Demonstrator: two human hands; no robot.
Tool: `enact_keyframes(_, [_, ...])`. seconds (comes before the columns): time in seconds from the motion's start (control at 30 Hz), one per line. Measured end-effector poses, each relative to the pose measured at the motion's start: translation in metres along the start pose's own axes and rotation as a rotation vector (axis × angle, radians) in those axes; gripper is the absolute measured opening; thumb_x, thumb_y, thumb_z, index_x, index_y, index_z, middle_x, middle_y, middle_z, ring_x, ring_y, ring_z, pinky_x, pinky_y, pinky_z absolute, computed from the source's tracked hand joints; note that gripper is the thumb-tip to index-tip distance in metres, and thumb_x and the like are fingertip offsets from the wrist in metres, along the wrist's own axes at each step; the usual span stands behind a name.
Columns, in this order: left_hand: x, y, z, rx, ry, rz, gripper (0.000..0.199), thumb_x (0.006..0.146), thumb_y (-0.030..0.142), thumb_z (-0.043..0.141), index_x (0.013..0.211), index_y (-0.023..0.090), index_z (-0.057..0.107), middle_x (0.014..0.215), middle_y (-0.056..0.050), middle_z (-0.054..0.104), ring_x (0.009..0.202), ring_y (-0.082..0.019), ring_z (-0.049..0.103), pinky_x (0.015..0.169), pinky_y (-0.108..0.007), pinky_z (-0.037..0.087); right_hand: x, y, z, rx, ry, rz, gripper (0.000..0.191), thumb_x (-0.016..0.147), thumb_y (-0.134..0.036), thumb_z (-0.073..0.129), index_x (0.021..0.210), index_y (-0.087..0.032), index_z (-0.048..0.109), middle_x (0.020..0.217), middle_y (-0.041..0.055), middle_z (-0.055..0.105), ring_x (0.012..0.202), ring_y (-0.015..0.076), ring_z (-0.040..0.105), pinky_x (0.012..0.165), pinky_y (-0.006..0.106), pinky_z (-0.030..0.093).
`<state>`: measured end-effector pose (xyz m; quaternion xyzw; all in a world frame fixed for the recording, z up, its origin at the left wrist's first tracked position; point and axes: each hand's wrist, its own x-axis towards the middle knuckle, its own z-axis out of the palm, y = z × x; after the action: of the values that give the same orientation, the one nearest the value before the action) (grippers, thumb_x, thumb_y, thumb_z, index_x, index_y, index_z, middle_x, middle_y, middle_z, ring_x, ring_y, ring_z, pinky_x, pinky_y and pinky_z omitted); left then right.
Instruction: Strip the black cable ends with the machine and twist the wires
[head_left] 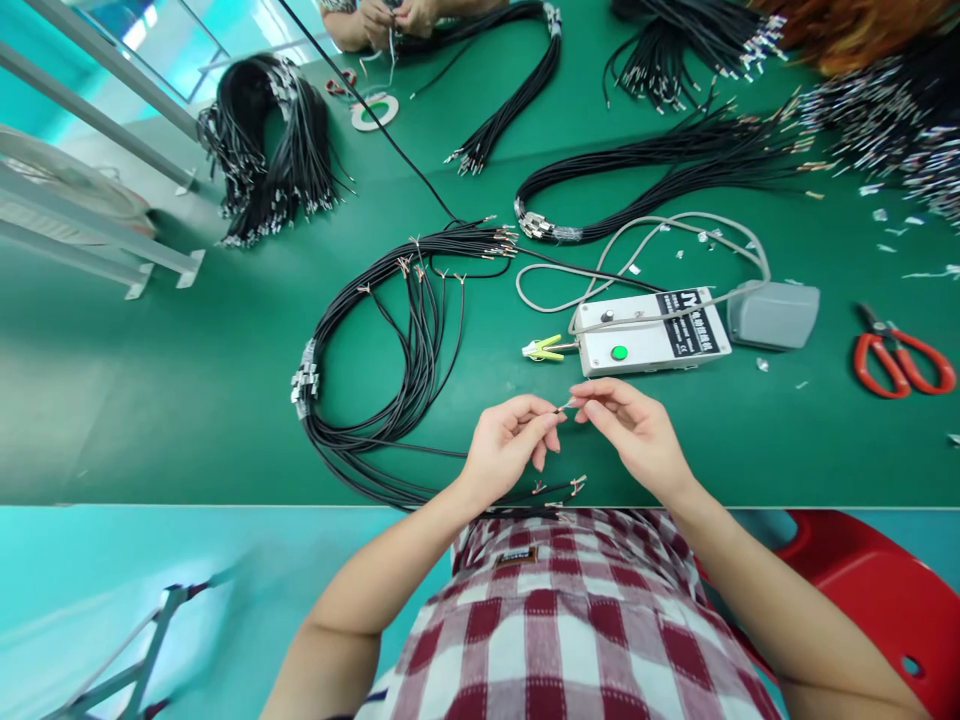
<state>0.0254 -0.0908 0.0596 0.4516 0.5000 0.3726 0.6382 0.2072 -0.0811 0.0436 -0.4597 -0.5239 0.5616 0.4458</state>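
Left hand [514,440]: above the table [150,400] near the middle of its near edge, fingers closed on the end of a cable [450,453]; the grip itself is hidden by the fingers.
Right hand [634,430]: beside the left hand, thumb and finger pinching thin wires [568,404] at the cable's end; how the strands lie is too small to tell.
Near bundle [337,310]: looped left of the hands, black; its lower cables pass behind the left wrist, which covers part of them, and bare ends show beyond it at the near edge.
Box [652,330]: white, just beyond the right hand, with a green button [619,353]; a grey cord [757,250] crosses its label, whose small print is unreadable.
Clip [546,348]: yellow-green, at the box's left end.
Pedal [776,315]: grey, right of the box.
Scissors [904,352]: red-handled, near the right edge.
Middle bundle [637,160]: beyond the box.
Far left: a draped bundle [270,150] and a tape roll [375,112].
Far edge: another person's hands [397,18], cut off by the top, with a bundle [525,90] beside them.
Far right corner: cable heaps [885,120], cut off by the frame.
Stool [862,590]: red, partly behind the right arm.
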Motion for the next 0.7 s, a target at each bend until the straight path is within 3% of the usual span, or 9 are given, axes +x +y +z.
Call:
enact_keyframes(0.17, [0.000, -0.002, -0.002, -0.040, 0.004, -0.002, 0.036, 0.086, 0.049, 0.067, 0.086, 0.013, 0.064, 0.062, -0.001, 0.066, 0.038, -0.006, 0.050, 0.039, -0.020, 0.034, 0.007, 0.000, 0.009, 0.009, -0.041, 0.000, 0.027, 0.090, -0.047, 0.064, 0.097, -0.021, 0.071, 0.093, 0.0053, 0.074, 0.078, 0.0159, 0.069, 0.073, 0.031, 0.059])
enact_keyframes(0.3, [0.000, -0.002, 0.000, -0.058, 0.056, 0.020, 0.036, 0.083, 0.047, 0.071, 0.080, 0.013, 0.060, 0.059, 0.000, 0.064, 0.038, -0.005, 0.047, 0.039, -0.019, 0.035, 0.008, 0.000, 0.019, -0.075, 0.014, -0.025, 0.019, 0.086, -0.039, 0.070, 0.083, -0.020, 0.069, 0.079, 0.0034, 0.072, 0.070, 0.0156, 0.065, 0.064, 0.028, 0.053])
enact_keyframes(0.43, [-0.001, -0.004, 0.004, -0.093, 0.152, 0.066, 0.037, 0.080, 0.046, 0.075, 0.077, 0.014, 0.057, 0.058, 0.002, 0.061, 0.039, -0.005, 0.047, 0.040, -0.018, 0.037, 0.003, 0.003, 0.026, -0.356, 0.165, -0.295, 0.011, 0.087, -0.028, 0.068, 0.079, -0.021, 0.069, 0.077, 0.0031, 0.071, 0.069, 0.0158, 0.064, 0.065, 0.030, 0.049])
enact_keyframes(0.5, [-0.001, -0.006, 0.004, -0.130, 0.149, 0.060, 0.037, 0.080, 0.047, 0.075, 0.077, 0.014, 0.057, 0.057, 0.002, 0.061, 0.038, -0.004, 0.046, 0.039, -0.017, 0.035, 0.001, 0.006, 0.026, -0.476, 0.173, -0.401, 0.008, 0.088, -0.024, 0.067, 0.082, -0.022, 0.070, 0.080, 0.0034, 0.071, 0.074, 0.0164, 0.065, 0.070, 0.032, 0.049])
enact_keyframes(0.7, [0.002, -0.013, -0.003, -0.246, 0.090, -0.012, 0.036, 0.082, 0.044, 0.074, 0.079, 0.014, 0.055, 0.057, 0.001, 0.063, 0.035, -0.003, 0.041, 0.036, -0.016, 0.027, 0.002, 0.013, 0.020, -0.302, 0.017, -0.119, 0.009, 0.088, -0.029, 0.067, 0.092, -0.022, 0.071, 0.088, 0.0024, 0.072, 0.068, 0.0126, 0.062, 0.063, 0.028, 0.046])
